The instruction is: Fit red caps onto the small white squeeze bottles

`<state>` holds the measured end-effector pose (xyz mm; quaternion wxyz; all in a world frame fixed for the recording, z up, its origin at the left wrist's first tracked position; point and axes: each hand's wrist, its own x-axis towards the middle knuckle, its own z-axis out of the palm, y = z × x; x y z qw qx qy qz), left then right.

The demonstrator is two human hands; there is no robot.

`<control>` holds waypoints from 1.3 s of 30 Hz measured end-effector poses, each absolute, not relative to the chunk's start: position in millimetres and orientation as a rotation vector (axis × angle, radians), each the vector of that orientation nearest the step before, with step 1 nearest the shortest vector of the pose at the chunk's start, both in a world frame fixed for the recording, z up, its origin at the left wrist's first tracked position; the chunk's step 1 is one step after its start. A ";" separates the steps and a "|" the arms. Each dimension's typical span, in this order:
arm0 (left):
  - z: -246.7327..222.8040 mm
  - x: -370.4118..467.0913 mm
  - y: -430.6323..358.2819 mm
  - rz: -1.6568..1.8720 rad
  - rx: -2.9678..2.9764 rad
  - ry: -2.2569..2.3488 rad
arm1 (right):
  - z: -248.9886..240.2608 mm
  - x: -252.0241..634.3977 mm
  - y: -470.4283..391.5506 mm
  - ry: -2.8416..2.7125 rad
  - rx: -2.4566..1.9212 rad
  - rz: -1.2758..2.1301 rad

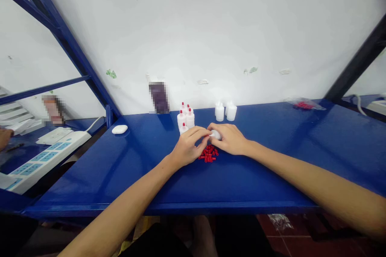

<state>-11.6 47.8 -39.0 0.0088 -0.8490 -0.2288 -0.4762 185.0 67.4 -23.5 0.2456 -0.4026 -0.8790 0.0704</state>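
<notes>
My right hand [231, 138] is wrapped round a small white squeeze bottle [215, 135], which lies tilted with its nozzle pointing left. At that nozzle, the thumb and fingers of my left hand [189, 144] pinch a red cap [208, 135], mostly hidden by the fingertips. Just below both hands, a pile of loose red caps [209, 154] lies on the blue table [135, 176]. Behind my left hand stand several white bottles with red caps [185, 118]. Farther back, to the right, is a group of white bottles without red caps [225, 111].
A white oval case [120, 129] lies at the table's left. A clear bag of red caps [304, 105] rests at the back right. A blurred dark object [159, 97] leans on the wall. Left of the table is a power strip [45, 160]; blue frame posts [72, 56] flank it.
</notes>
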 end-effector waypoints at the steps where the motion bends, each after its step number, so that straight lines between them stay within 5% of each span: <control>1: -39.2 -11.3 47.4 -1.488 -2.649 -0.698 | -23.3 185.5 67.4 -2.409 -1.061 0.211; 12: -36.4 -5.6 45.1 -1.587 -2.574 -0.676 | -26.5 189.6 78.8 -2.195 -0.578 0.844; 39: -35.6 -7.5 44.7 -1.517 -2.482 -0.711 | -28.5 182.7 75.9 -2.265 -0.900 0.497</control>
